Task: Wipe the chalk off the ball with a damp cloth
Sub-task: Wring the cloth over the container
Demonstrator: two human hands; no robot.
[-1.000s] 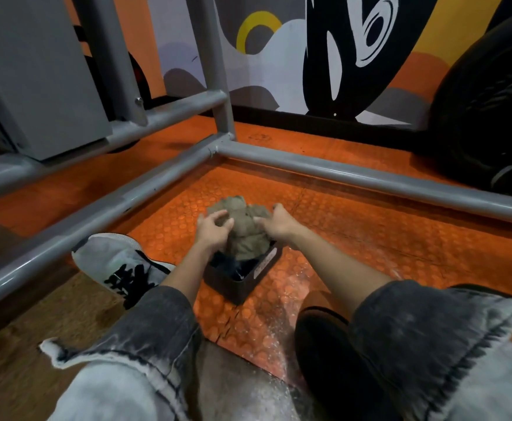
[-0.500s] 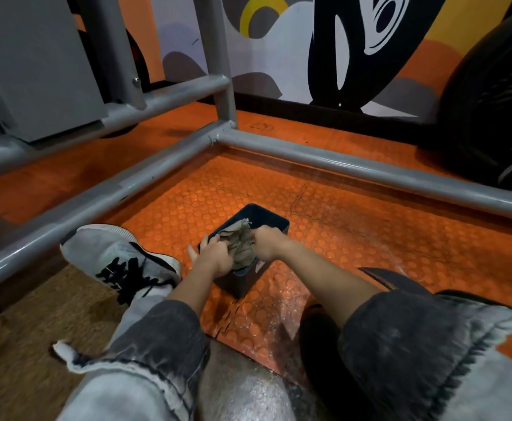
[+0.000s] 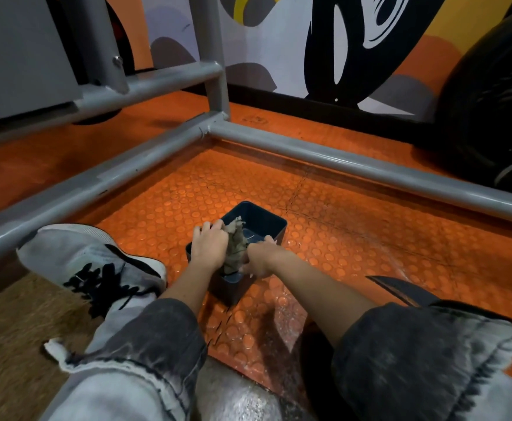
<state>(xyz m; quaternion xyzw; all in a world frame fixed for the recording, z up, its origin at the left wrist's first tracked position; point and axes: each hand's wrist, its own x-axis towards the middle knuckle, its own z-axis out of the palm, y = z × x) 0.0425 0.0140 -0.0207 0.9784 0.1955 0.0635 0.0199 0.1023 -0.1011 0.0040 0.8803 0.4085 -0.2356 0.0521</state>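
Note:
A crumpled tan cloth (image 3: 236, 247) is squeezed between my two hands over a small dark blue rectangular tub (image 3: 264, 218) that stands on the orange studded floor. My left hand (image 3: 210, 247) grips the cloth from the left, fingers curled over its top. My right hand (image 3: 259, 261) grips its lower right side, just above the tub's near end. A dark rounded ball (image 3: 315, 357) with white chalk dust lies low between my knees, mostly hidden by my right leg.
Grey steel frame tubes (image 3: 355, 165) box in the orange floor (image 3: 355, 247) on the left and at the back. My white shoe (image 3: 90, 259) lies left of the tub. A large black tyre (image 3: 492, 95) leans at the right wall. White chalk specks dust the floor near my knees.
The cloth was a loose bundle held high over the tub; both hands have pulled it down and bunched it tight above the tub. The tub's far inside has come into view.

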